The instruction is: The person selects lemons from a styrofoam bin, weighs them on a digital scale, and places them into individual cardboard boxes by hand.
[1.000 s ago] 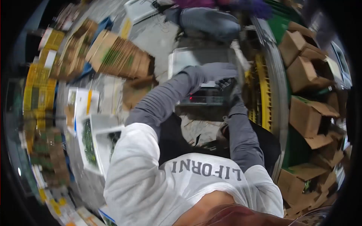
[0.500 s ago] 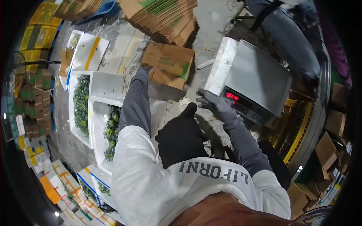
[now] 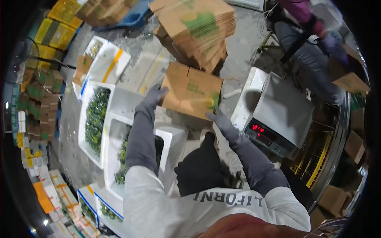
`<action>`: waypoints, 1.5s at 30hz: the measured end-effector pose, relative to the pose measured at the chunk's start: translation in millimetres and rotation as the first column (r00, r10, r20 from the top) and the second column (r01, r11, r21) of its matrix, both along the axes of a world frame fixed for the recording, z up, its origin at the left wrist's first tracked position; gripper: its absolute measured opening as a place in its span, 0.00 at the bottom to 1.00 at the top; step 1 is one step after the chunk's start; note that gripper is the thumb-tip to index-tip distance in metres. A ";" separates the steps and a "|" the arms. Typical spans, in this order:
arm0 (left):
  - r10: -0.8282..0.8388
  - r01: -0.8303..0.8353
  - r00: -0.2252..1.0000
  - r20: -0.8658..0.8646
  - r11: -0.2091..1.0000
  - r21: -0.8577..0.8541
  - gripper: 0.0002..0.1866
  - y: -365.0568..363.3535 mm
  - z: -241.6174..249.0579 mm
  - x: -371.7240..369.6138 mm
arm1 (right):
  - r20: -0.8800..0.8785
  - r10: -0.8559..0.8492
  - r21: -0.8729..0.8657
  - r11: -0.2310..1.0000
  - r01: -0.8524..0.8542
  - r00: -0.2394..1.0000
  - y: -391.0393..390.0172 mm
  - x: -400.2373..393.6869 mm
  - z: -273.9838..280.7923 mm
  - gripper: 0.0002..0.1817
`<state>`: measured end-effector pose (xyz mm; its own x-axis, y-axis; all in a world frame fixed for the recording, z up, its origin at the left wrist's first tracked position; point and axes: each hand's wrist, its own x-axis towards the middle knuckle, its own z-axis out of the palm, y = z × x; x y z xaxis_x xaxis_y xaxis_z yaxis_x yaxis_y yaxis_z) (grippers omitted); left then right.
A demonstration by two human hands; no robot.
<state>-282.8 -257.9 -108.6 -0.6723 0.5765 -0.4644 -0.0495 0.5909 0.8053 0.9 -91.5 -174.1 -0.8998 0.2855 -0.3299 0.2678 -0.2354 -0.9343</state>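
A closed cardboard box (image 3: 186, 85) with green print is in front of me, between my two gloved hands. My left hand (image 3: 156, 95) grips its left edge, fingers partly hidden against the side. At the box's near right corner, my right hand (image 3: 222, 120) has its thumb and fingertips on the cardboard. Right of that hand stands a scale (image 3: 283, 113) with a grey platform and lit red digits. A white foam slab (image 3: 254, 89) sits along the scale's left side.
Foam boxes of leafy greens (image 3: 96, 119) line my left side. A tall stack of flattened cartons (image 3: 198, 27) stands beyond the box. Another person's jeans-clad leg (image 3: 305, 59) is at the upper right. Yellow crates (image 3: 317, 158) lie below the scale.
My right hand has moved from the scale's left edge to the box's near right corner. My left hand stays at the box's left edge. The view has shifted.
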 end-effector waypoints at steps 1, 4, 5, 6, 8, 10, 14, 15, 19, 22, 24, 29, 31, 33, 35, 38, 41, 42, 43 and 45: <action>-0.004 0.006 1.000 -0.021 0.997 0.082 0.21 -1.5 18.6 18.5 | 0.083 0.033 0.371 0.927 -0.062 0.996 -5.7 5.2 17.5 0.43; -0.051 0.051 0.999 -0.001 0.982 0.181 0.23 0.0 71.2 66.4 | 0.210 0.050 0.880 0.426 -0.211 0.977 -19.7 21.4 86.8 0.47; -0.104 0.100 0.995 0.008 0.973 0.209 0.23 0.2 74.5 75.0 | 0.183 0.104 0.923 0.323 -0.207 0.978 -19.3 27.1 100.4 0.47; -0.156 0.147 0.987 0.020 0.961 0.236 0.24 0.7 71.9 81.1 | 0.169 0.157 0.956 0.216 -0.201 0.973 -17.8 34.3 115.3 0.47; -0.248 0.229 0.969 0.006 0.900 0.370 0.25 10.8 79.4 100.1 | 0.156 0.153 0.980 0.104 -0.173 0.976 -10.6 54.4 145.1 0.40; -0.317 0.197 0.941 0.121 0.800 0.566 0.27 37.9 107.5 131.9 | 0.147 0.070 0.989 0.004 -0.147 0.987 -0.3 80.1 158.8 0.37; -0.456 -0.101 0.601 0.656 0.771 0.629 0.26 126.7 157.4 204.0 | 0.274 -0.128 0.894 0.399 -0.203 0.953 32.5 124.4 250.8 0.27; -0.445 0.058 0.693 0.567 0.818 0.573 0.27 146.4 167.9 230.2 | 0.270 -0.131 0.881 0.433 -0.189 0.954 47.7 132.6 255.9 0.26; -0.527 0.355 0.837 0.150 0.730 0.584 0.28 224.3 124.6 296.1 | 0.291 -0.168 0.757 0.643 -0.119 0.942 103.8 165.1 251.7 0.27; -0.602 0.399 0.734 0.315 0.757 0.518 0.27 261.9 91.8 311.5 | 0.287 -0.160 0.454 0.891 0.013 0.944 125.4 176.5 208.5 0.31; -0.618 0.446 0.709 0.339 0.765 0.464 0.26 275.1 81.7 317.6 | 0.172 -0.118 0.285 0.956 0.065 0.978 126.4 200.9 217.5 0.38; -0.655 0.601 0.756 0.001 0.694 0.397 0.27 277.5 80.7 312.6 | 0.189 -0.102 0.304 0.952 0.041 0.977 130.0 225.6 224.0 0.47; -0.627 0.570 0.775 0.082 0.749 0.338 0.25 284.3 94.7 311.8 | 0.137 -0.154 0.404 0.911 0.086 0.979 145.9 226.1 207.8 0.46; -0.578 0.561 0.813 0.062 0.808 0.179 0.22 293.7 105.5 312.4 | 0.016 -0.248 0.520 0.829 0.204 0.969 159.8 219.9 186.4 0.40; -0.586 0.564 0.810 0.019 0.788 0.245 0.24 291.6 110.6 316.3 | -0.079 -0.290 0.440 0.848 0.294 0.954 168.1 221.7 181.3 0.31; -0.572 0.576 0.816 -0.088 0.817 0.031 0.26 283.2 60.7 297.2 | -0.135 -0.300 0.178 0.930 0.321 0.944 164.9 228.5 175.7 0.20; -0.165 0.171 0.940 0.298 0.985 0.007 0.35 269.6 57.0 309.6 | -0.148 -0.314 0.234 0.910 0.342 0.938 146.7 214.6 168.8 0.24; 0.021 -0.011 0.899 0.438 1.000 -0.026 0.39 270.0 58.8 313.7 | -0.195 -0.308 0.261 0.899 0.352 0.931 138.9 210.1 167.6 0.28; -0.093 0.033 0.864 0.495 0.991 0.130 0.41 270.4 59.5 311.1 | -0.241 -0.300 0.289 0.886 0.363 0.923 128.2 206.8 175.5 0.31; -0.329 0.078 0.682 0.653 0.921 0.382 0.36 281.3 43.0 283.1 | -0.228 -0.294 0.185 0.923 0.337 0.928 119.3 189.1 171.4 0.39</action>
<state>0.3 23.3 -65.6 -0.0763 0.8493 -0.5223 -0.5729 0.3914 0.7202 190.1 27.8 -2.7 -0.7905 0.6097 -0.0574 0.0233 -0.0636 -0.9977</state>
